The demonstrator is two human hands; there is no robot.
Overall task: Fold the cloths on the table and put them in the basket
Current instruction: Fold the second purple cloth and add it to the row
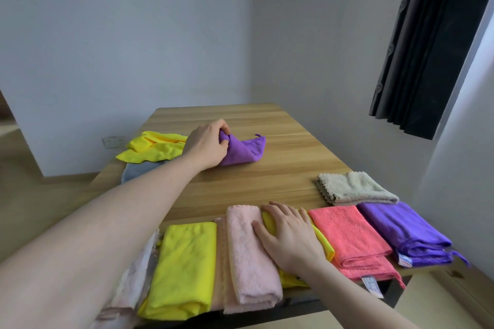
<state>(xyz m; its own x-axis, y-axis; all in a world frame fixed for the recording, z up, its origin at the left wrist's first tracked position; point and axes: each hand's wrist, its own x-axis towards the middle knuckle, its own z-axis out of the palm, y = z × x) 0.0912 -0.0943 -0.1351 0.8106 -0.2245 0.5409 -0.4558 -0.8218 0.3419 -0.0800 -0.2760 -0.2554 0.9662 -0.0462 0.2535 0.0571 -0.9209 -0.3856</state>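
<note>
**Left hand on purple cloth, right hand flat on folded row**

Wooden table (280, 168), seen from its near edge.

Far left corner: loose yellow cloth (152, 148), crumpled, one part hanging past the left edge. A grey-blue cloth (139, 172) lies just beneath and nearer, partly hidden by the forearm.

Left hand (207, 145): arm stretched toward mid-table, fingers curled and pinching one bunched end of a purple cloth (243, 152). That cloth is unfolded, rest of it lying on the tabletop to the right of the hand.

Near edge, row of folded cloths: pale patterned cloth (136, 275) at the near left corner, mostly hidden behind the arm; yellow folded cloth (184, 267); pink fluffy cloth (247, 256); then a second yellow folded cloth (324, 242), largely covered.

Right hand (290, 238): fingers spread and straight, palm down, pressing on that second yellow cloth, thumb touching the pink one. Grips nothing.

Further right: coral cloth (352, 238), folded purple cloth (403, 232) at the near right corner. Beige cloth (352, 188) behind them, by the right edge.

Basket not in view.
</note>
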